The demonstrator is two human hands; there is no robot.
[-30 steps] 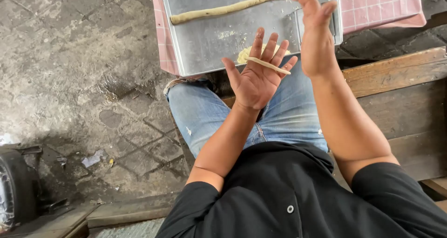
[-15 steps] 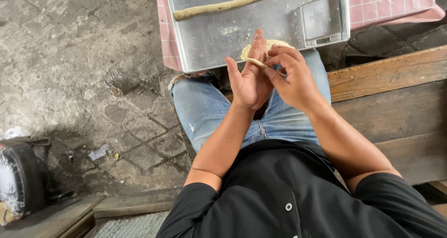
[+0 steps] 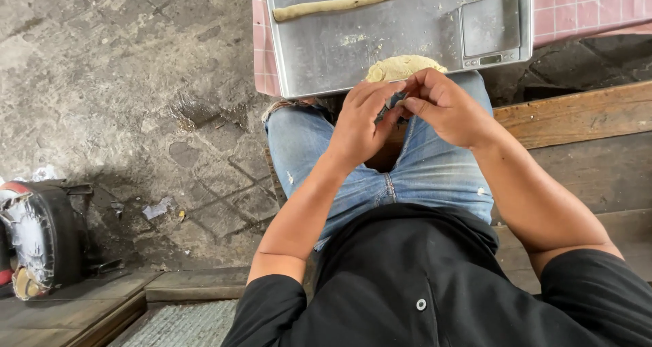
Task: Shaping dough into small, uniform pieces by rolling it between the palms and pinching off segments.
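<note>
My left hand [image 3: 360,126] and my right hand [image 3: 445,106] meet fingertip to fingertip above my lap, closed together on a thin dough strand that the fingers almost wholly hide. Just beyond them a pale lump of dough [image 3: 402,66] rests at the near edge of a metal tray [image 3: 319,55]. A long rolled rope of dough [image 3: 353,3] lies across the far part of the tray. I sit in blue jeans and a black shirt.
A small metal digital scale [image 3: 490,28] sits on the tray's right side. A pink checked cloth [image 3: 584,7] lies under the tray. A wooden bench [image 3: 577,113] runs to my right. A black wheel-like object [image 3: 37,235] stands on the stone floor [image 3: 136,82] at left.
The strand lay across my open left palm while my right hand was raised. The right hand came down onto it, and both hands have now closed together around it.
</note>
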